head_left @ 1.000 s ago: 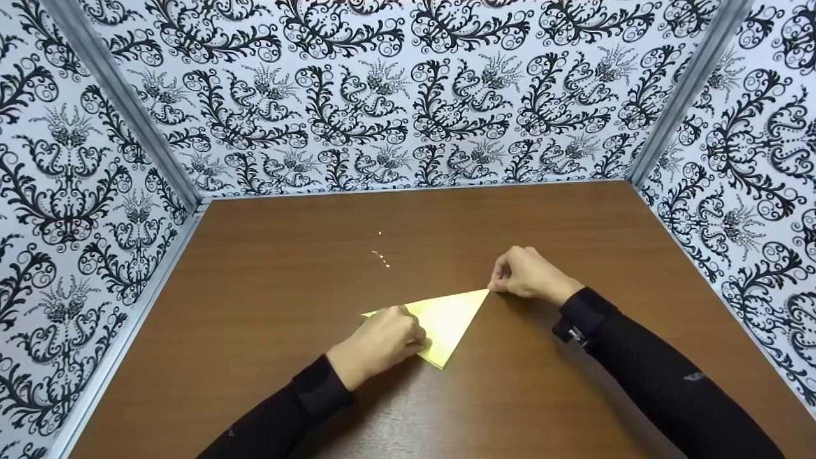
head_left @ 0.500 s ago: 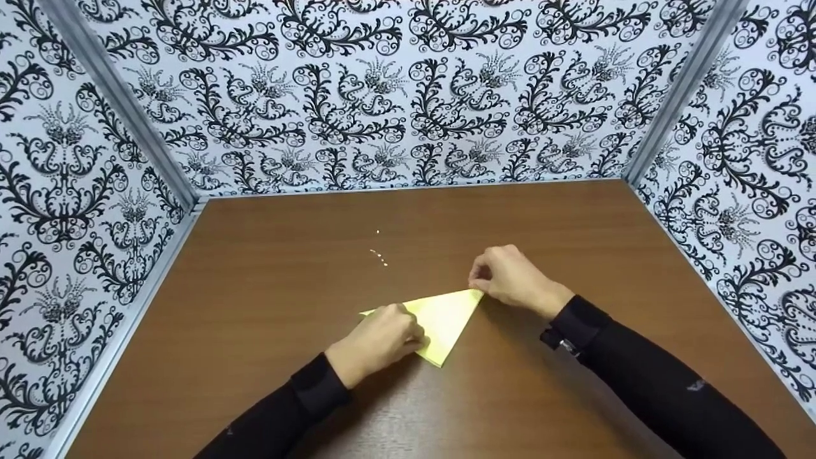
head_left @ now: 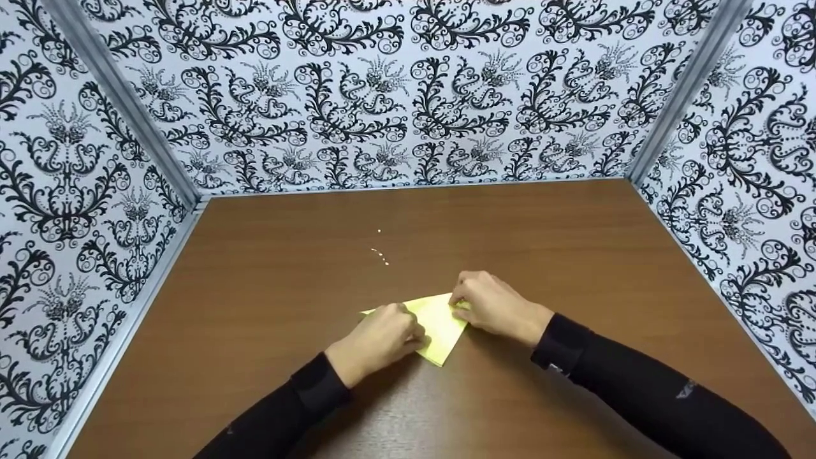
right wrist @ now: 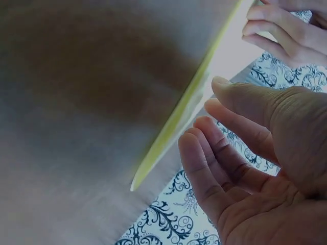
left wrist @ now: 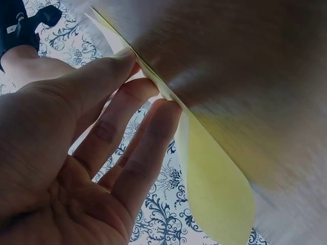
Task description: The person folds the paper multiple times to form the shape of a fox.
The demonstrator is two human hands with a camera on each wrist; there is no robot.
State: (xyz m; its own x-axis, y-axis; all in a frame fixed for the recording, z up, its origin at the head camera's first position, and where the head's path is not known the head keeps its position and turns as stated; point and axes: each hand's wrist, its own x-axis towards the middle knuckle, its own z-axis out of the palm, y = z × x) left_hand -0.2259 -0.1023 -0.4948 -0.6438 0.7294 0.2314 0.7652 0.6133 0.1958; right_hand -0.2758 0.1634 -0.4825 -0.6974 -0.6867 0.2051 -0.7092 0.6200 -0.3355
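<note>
A yellow sheet of paper (head_left: pixel 437 325), folded to a triangle, lies on the brown table. My left hand (head_left: pixel 379 335) rests its bent fingertips on the left part of it, and the corner beyond pokes out. In the left wrist view the thumb and fingertips press on the near face of the paper (left wrist: pixel 219 189). Over the right part is my right hand (head_left: pixel 497 309), hiding the right corner in the head view. From the right wrist the paper (right wrist: pixel 155 158) shows edge-on with its tip free; the thumb is right at its surface, fingers loosely bent and spread.
Small white specks (head_left: pixel 381 256) dot the brown tabletop (head_left: pixel 287 255) beyond the paper. Patterned black-and-white walls (head_left: pixel 408 95) enclose the back and both sides, with grey metal posts (head_left: pixel 685 95) at the corners.
My right hand has left the paper's right corner and slid left and a little nearer, over the sheet. The left hand stays where it was on the paper.
</note>
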